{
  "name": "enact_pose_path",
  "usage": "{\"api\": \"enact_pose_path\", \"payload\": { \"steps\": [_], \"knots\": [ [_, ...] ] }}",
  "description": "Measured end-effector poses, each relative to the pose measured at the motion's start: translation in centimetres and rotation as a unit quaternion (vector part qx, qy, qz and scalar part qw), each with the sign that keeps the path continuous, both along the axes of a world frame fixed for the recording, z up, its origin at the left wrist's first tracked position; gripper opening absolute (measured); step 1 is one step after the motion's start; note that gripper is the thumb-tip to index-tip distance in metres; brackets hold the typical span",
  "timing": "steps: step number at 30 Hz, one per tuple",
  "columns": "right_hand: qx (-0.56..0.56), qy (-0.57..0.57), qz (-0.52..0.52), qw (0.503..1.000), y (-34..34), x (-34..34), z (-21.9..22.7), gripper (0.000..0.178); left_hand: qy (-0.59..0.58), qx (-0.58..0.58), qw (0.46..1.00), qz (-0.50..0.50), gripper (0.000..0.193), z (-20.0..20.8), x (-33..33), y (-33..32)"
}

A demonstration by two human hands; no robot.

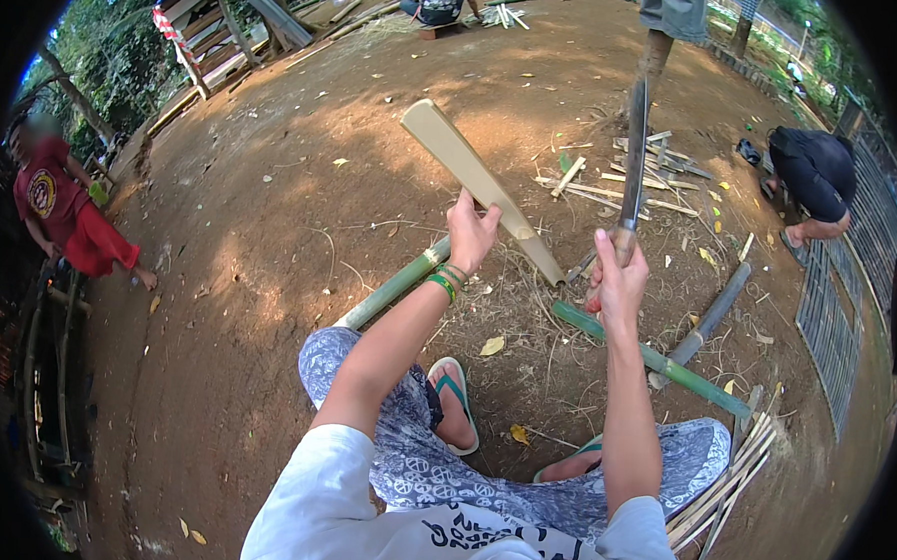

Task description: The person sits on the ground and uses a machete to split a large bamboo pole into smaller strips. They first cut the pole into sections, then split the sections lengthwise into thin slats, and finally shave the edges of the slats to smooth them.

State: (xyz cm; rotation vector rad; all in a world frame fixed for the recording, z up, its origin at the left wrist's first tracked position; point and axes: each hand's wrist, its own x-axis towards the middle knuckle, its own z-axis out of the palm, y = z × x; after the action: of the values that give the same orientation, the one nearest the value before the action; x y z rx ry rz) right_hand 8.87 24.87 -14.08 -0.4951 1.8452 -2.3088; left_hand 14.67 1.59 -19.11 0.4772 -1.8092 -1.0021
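Here we are, seated low over the bare earth ground (214, 370), and both hands are busy. Our left hand (473, 231) is closed around the middle of a broad split piece of bamboo (444, 150), which slants down in front of us, upper end to the left, lower end close to the ground; whether it touches, we can't tell. Our right hand (621, 278) has its fingers wrapped round the handle of a long knife (635, 158), blade pointing up and clear of the bamboo.

So how far along are we? Plenty looks done: a loose scatter of thin strips (653, 179) lies beyond the blade, and a bundle of long strips (725, 487) sits just beside our right knee. The piece in hand, though, is much wider than any of those, with no strip being parted from it, so we'd judge the work on it as not finished. And look, uncut stock too: one green bamboo pole (393, 286) by our left knee, then a second green length (685, 375) on the right, lying across a greyish pole (712, 314). All three are round and unsplit as far as we can see, so we'd call them untouched.
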Motion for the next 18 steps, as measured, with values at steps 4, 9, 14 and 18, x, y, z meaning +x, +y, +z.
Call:
{"api": "enact_pose_path", "payload": {
  "steps": [4,9,14,18],
  "knots": [
    [0.002,0.119,0.036,0.992,0.6,1.2,10.2,0.038,-0.058,-0.114,0.987,-0.097,0.030,3.1,-0.7,2.8],
    [0.096,0.153,0.109,0.977,2.7,1.9,16.3,0.044,-0.088,-0.154,0.969,-0.174,0.028,6.7,-1.2,5.7],
    [0.063,0.213,0.024,0.975,3.1,2.4,14.6,0.043,-0.106,-0.187,0.951,-0.223,0.025,7.9,-1.0,7.2],
    [0.024,0.175,-0.033,0.984,3.0,1.8,12.1,0.037,-0.124,-0.230,0.928,-0.264,0.025,7.2,-1.1,7.8]
  ]
}}
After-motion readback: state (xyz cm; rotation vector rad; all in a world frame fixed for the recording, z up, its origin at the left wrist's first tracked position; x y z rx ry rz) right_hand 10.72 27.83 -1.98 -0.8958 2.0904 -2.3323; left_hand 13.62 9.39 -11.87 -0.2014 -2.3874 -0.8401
